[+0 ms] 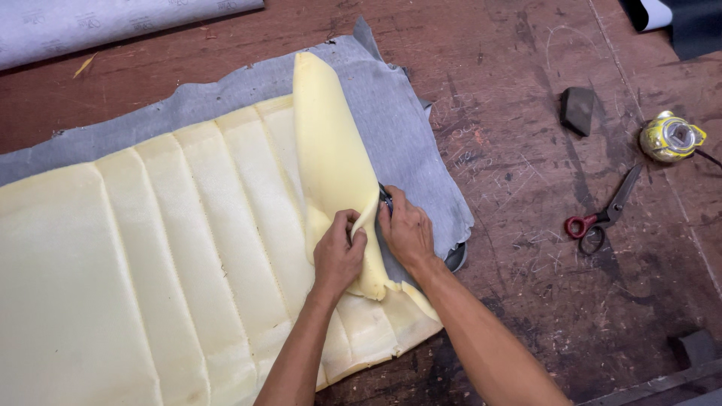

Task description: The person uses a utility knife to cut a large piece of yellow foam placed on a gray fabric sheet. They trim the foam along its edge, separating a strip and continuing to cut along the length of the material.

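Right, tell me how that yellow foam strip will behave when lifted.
The yellow foam strip likely flops: it already curls over where the left hand pinches it. It probably weighs little, held up by fingertips. Its cut edge beside the right hand may tear easily.

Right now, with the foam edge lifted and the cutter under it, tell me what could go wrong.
1. The left hand pinches the lifted foam strip right beside the cutting tool in the right hand; a slip could nick the fingers.
2. The blade lies against the grey fabric, so it might slice the fabric too.
3. Pulling hard may tear the foam unevenly.
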